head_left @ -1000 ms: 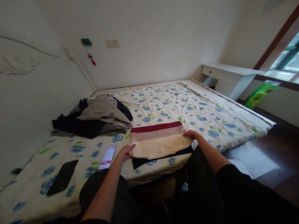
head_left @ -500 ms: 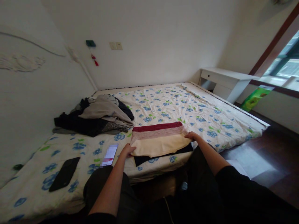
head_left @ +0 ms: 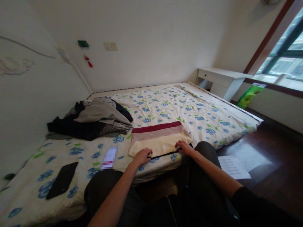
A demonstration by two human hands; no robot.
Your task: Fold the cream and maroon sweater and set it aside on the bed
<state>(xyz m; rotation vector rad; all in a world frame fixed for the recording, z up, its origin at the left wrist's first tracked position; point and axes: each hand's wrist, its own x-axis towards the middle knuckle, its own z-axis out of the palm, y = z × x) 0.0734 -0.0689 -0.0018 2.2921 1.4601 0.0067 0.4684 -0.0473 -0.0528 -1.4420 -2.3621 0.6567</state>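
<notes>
Open quilt [head_left: 189, 110] beyond the folded garment [head_left: 159, 138]; clothes pile [head_left: 92, 119] and phones [head_left: 62, 180] crowd the left

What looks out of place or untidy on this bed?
A heap of unfolded clothes lies rumpled by the wall, unlike the folded sweater under both hands. A sheet of paper lies loose on the floor.

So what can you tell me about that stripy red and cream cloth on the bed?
The folded cloth looks knitted, with a dark red band at the far edge, a pinkish band next, then a wide cream part. It lies flat on the flowered bedsheet, near the bed's front edge, on top of a black layer that peeks out below. The left hand and right hand both rest on its near edge.
</notes>
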